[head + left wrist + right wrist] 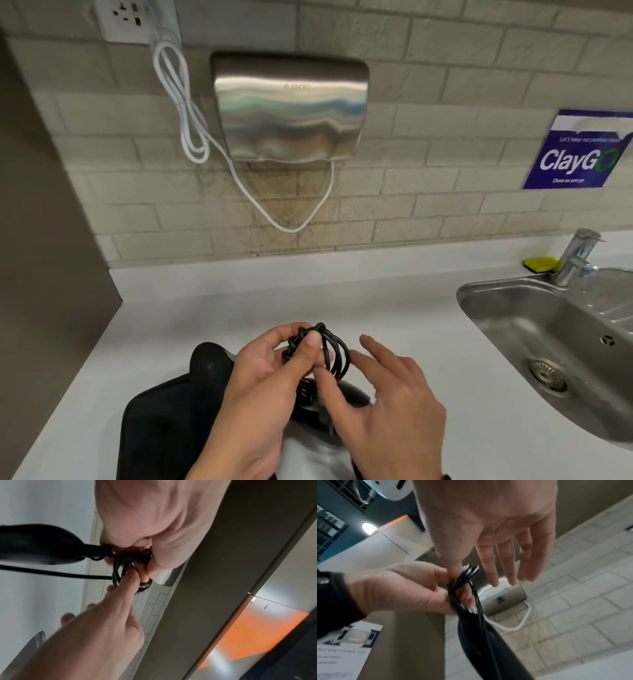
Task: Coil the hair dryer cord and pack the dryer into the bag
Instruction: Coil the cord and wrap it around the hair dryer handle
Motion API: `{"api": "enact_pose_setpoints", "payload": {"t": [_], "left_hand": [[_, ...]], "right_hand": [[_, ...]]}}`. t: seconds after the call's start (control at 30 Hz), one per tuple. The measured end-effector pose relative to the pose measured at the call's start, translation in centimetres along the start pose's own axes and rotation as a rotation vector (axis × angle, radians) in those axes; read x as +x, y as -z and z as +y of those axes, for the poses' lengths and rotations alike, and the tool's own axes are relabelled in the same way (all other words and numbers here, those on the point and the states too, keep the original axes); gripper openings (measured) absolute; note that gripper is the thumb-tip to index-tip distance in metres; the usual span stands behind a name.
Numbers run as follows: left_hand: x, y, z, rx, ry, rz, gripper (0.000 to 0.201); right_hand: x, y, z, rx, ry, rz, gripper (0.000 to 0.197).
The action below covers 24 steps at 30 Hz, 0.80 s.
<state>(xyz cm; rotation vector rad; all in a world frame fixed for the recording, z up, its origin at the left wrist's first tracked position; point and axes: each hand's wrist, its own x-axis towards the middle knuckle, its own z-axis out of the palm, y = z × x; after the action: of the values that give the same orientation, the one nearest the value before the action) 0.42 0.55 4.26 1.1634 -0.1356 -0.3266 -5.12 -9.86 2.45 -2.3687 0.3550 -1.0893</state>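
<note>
The black hair dryer cord (334, 353) is wound into a small coil that my left hand (301, 339) grips between thumb and fingers, just above the counter. My right hand (356, 363) sits beside it with fingers straight and spread, its thumb touching the coil's near side. Below the coil is the dryer's black handle (352, 394), and its grey body (308, 455) lies on the black bag (164, 411) at the counter's front. The left wrist view shows the coil (118, 569) against the handle end (34, 545). In the right wrist view the cord (464, 582) hangs from the left hand (402, 588).
A steel sink (496, 291) with a faucet (579, 257) and a yellow sponge (541, 264) is set into the white counter (239, 301) at the right. A metal hand dryer (291, 106) with a white cable (191, 113) hangs on the tiled wall. A brown panel (41, 240) bounds the left.
</note>
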Motion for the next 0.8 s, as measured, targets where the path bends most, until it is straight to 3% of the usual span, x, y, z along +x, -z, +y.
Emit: {"api": "enact_pose_setpoints", "payload": {"t": [0.13,0.23,0.37,0.53,0.67,0.8], "left_hand": [[-0.3,-0.6,-0.3,0.019,-0.033,-0.022,0.020],[-0.1,-0.8,-0.4,0.020,-0.045,0.008,0.017],[-0.1,-1.2,-0.6,0.017,-0.043,0.023,0.014],[-0.1,-1.6,-1.2,0.006,-0.087,0.016,0.012],[0.2,-1.6,-2.3,0.283,-0.314,0.070,0.004],[0.8,-0.7,-3.3,0.588,-0.486,0.082,0.011]], "right_hand": [[-0.7,-0.5,0.3,0.082,0.046,0.114,0.015],[-0.8,-0.6,0.5,0.157,0.084,0.234,0.025],[-0.8,-1.0,1.0,0.070,0.211,0.306,0.012],[-0.8,-1.3,1.1,0.014,0.208,0.355,0.006],[-0.5,-0.9,0.6,0.002,0.148,0.224,0.013],[-0.1,0.3,0.5,0.112,-0.085,-0.089,0.011]]}}
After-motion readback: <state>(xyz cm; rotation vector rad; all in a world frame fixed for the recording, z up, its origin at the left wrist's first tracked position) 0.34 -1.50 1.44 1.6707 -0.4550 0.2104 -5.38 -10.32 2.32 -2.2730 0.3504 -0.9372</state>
